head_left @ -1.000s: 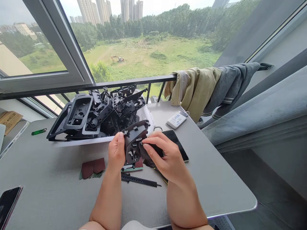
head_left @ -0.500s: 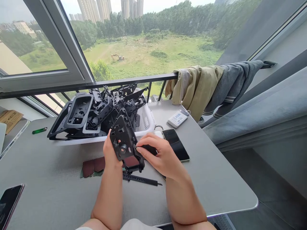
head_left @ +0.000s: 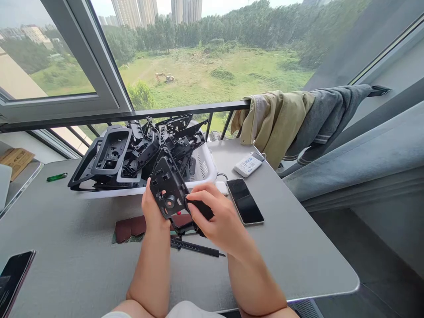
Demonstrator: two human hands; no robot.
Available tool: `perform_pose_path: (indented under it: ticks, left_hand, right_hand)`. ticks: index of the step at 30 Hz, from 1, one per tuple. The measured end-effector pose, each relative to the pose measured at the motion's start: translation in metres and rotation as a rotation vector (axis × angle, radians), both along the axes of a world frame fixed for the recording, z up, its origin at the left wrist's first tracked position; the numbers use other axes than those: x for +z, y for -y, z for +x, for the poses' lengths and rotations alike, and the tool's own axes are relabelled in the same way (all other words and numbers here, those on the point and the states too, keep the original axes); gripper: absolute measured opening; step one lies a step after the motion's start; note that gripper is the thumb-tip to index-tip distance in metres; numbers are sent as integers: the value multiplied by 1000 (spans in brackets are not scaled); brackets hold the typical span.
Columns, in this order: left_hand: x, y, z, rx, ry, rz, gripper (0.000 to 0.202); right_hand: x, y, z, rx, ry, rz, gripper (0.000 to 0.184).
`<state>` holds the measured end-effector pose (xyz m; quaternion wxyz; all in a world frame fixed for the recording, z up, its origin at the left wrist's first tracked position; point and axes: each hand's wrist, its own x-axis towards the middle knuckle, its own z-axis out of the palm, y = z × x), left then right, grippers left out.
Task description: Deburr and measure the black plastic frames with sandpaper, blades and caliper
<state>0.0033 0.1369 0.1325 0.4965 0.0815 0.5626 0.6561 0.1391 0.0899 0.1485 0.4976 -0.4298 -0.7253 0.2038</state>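
Observation:
My left hand (head_left: pixel 154 210) is wrapped round the left side of a black plastic part (head_left: pixel 166 184), holding it tilted above the table. The part has slots, small tabs along its edges and a round boss low on its face. At its right edge, the thumb and forefinger of my right hand (head_left: pixel 217 214) are pinched together. Whatever lies between those fingertips is too small and hidden to name. Beneath the part are a black caliper (head_left: pixel 198 248) and pieces of dark red sandpaper (head_left: pixel 130 229), partly covered by my left hand and the part.
A white basket (head_left: pixel 207 165) piled with black plastic parts (head_left: pixel 142 152) stands at the back. Right of it lie a phone (head_left: pixel 245 201), a white case (head_left: pixel 221 188) and a white device (head_left: pixel 249 164). A green lighter (head_left: pixel 57 177) and another phone (head_left: pixel 15 276) are at left.
My right fingertips have pressed closer against the part's right edge, and the small greyish thing seen at them is now covered. The part has shifted slightly left in my left hand.

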Motion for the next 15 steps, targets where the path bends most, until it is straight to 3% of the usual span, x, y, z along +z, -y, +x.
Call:
perform_pose_path:
  ticks: [4,7,12,15]
  left_hand:
    - [-2,0,-1,44,-57,25,33]
    - [2,2,2,-37,-40,19,34]
    - [7,6,6,-238,-66,43,34]
    - [5,4,5,-124,-150,96,29]
  right_hand:
    - [1,6,9,92,93,-39,22]
    - [0,5,11,103,106,-30,21]
    - [-1,-2,5,-86,-23,11,19]
    - [-1,-1,5,-83,-31,-8,19]
